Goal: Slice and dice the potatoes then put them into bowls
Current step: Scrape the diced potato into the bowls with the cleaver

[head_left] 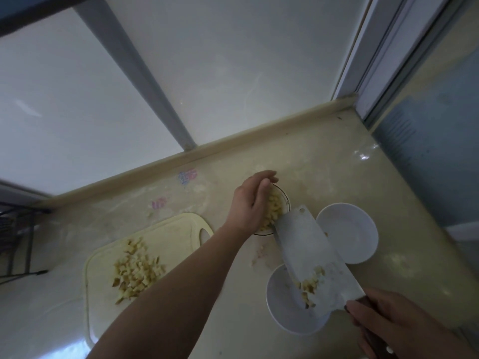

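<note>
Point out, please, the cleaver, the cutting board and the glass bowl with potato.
cleaver [308,244]: head view, flat of the blade.
cutting board [178,226]: head view, bare surface near its handle hole.
glass bowl [286,200]: head view, right rim.

A beige counter [324,161] meets frosted window panes [64,99] behind it; a grey bar [134,73] crosses them, a dark rack [15,242] at its left end.

A home kitchen: stone countertop [324,161], cutting board [166,229], cleaver [311,252].
</note>
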`<state>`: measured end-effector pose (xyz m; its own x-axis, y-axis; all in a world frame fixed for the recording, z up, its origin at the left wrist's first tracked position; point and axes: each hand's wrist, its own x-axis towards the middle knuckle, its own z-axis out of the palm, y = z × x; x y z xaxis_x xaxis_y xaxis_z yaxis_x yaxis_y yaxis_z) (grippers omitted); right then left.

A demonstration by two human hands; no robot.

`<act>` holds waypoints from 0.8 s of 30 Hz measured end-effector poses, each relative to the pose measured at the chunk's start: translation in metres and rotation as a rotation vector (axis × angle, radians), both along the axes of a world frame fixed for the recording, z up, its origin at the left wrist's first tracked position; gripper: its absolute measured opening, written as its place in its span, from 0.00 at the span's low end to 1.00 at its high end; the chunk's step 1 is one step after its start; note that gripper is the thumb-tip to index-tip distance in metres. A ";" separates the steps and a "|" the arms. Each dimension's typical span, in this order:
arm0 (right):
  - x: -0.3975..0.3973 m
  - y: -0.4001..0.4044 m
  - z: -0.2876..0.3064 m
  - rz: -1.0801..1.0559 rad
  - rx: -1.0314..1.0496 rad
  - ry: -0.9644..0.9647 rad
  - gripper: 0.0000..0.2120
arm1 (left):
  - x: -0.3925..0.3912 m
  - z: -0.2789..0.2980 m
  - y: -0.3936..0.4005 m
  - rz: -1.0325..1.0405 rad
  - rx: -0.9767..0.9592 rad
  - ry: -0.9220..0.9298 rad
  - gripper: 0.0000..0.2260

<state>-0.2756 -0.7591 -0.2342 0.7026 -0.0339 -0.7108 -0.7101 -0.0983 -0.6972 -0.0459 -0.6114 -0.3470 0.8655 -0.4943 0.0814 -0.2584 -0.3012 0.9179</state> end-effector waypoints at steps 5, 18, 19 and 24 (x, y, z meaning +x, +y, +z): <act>0.001 0.001 0.007 -0.010 0.075 0.015 0.13 | 0.001 0.000 0.003 0.108 -0.176 0.134 0.21; -0.008 0.003 0.002 0.007 0.086 -0.054 0.18 | -0.013 -0.004 0.023 0.084 0.138 -0.145 0.22; -0.008 0.004 0.002 -0.001 0.089 -0.047 0.16 | -0.014 -0.008 0.026 0.004 0.272 -0.278 0.26; -0.010 0.006 -0.001 -0.030 0.080 -0.020 0.13 | -0.024 -0.021 0.026 -0.105 0.642 -0.390 0.36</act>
